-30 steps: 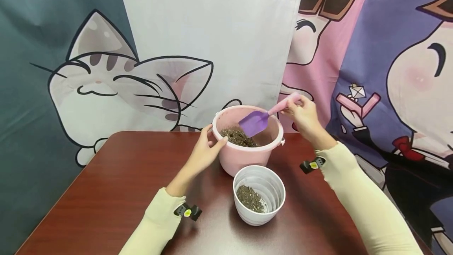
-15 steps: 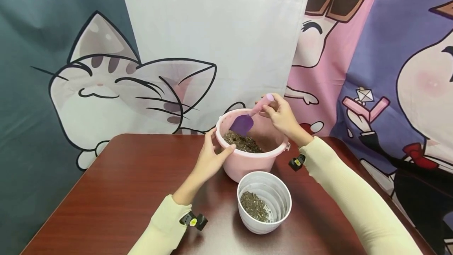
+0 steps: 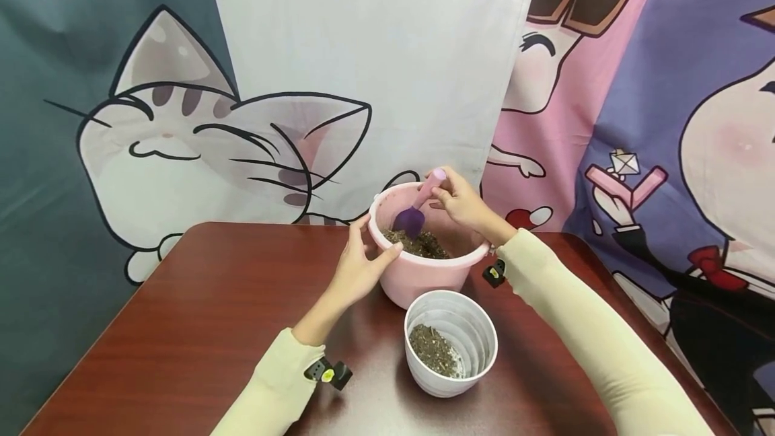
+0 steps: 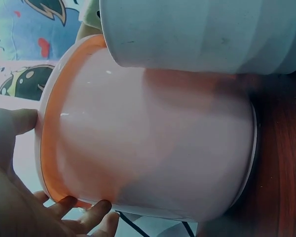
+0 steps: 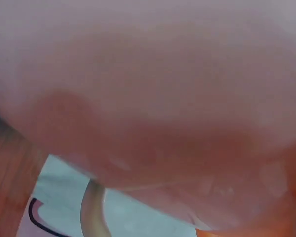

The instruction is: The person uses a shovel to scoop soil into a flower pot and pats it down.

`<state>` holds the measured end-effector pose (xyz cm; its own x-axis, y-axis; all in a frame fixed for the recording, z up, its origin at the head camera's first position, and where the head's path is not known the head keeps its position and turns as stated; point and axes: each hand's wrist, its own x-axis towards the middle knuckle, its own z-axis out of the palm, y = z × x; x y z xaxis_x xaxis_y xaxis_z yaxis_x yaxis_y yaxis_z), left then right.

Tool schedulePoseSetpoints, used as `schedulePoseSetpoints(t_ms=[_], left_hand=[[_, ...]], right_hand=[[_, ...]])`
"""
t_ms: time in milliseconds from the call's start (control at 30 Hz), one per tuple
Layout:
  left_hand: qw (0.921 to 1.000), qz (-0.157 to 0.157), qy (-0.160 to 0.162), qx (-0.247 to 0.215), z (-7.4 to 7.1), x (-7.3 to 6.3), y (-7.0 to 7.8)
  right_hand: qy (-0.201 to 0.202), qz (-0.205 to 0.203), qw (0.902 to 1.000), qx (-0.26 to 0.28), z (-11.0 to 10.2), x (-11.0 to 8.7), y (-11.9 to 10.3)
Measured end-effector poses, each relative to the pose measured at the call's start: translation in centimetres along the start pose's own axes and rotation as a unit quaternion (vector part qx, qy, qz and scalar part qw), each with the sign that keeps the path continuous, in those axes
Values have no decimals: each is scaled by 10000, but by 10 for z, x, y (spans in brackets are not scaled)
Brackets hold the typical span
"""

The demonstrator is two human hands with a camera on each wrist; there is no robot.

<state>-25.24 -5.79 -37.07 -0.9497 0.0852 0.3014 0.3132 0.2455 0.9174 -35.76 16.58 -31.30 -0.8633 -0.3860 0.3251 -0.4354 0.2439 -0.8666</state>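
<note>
1. Head view: a second ago the trowel (image 3: 412,219) lay aslant over the bucket (image 3: 418,281), its handle out past the right of the rim. Now I have it farther left and steeper, with the handle over the bucket and the blade down at the soil (image 3: 428,246).
2. My right grip (image 3: 458,199) has moved left and reaches over the bucket's right side, fingers pinching the handle.
3. My left grip (image 3: 359,268) is where it was, spread wide and holding the bucket, thumb on the near rim, fingers along the left side.
4. Just in front of the bucket stands the white pot (image 3: 475,335), upright, a patch of soil towards its left side; that looks unchanged.
5. Both rest on the reddish-brown counter (image 3: 242,301), which shines near me. Behind it hangs a backdrop (image 3: 375,52) with a cartoon cat on the left and two figures on the right.
6. The trowel's long axis leans: purple blade down and to the left, pink handle end up and to the right. I cannot tell how deep the tip sits.
7. In the right wrist view, blurred pink bucket wall fills most of the frame.
</note>
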Motion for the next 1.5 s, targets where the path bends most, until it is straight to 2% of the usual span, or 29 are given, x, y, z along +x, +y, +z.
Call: schedulePoseSetpoints(t_ms=[400,533,667,767,967,1167,1300,1500], left_hand=[[9997,-128,-4,191,1,-2,1],[9998,14,29,207,1,-1,1],[9998,173,40,116,-1,-1,-1],[9998,167,45,114,-2,-1,-2],[9996,145,-22,232,-1,0,-2],[9996,174,-54,223,0,1,0],[9995,279,-49,99,0,3,0],[9998,62,-23,193,0,2,0]], right_hand=[[-82,460,9978,-468,2,1,5],[-258,761,9936,-793,1,1,4],[-411,1133,9903,-690,2,4,4],[-311,1277,9882,-785,2,5,4],[-150,1232,9863,-1087,0,1,0],[-310,1544,9862,-518,-4,0,-2],[-227,1797,9834,-73,-6,2,-1],[16,1982,9799,220,-7,1,-2]])
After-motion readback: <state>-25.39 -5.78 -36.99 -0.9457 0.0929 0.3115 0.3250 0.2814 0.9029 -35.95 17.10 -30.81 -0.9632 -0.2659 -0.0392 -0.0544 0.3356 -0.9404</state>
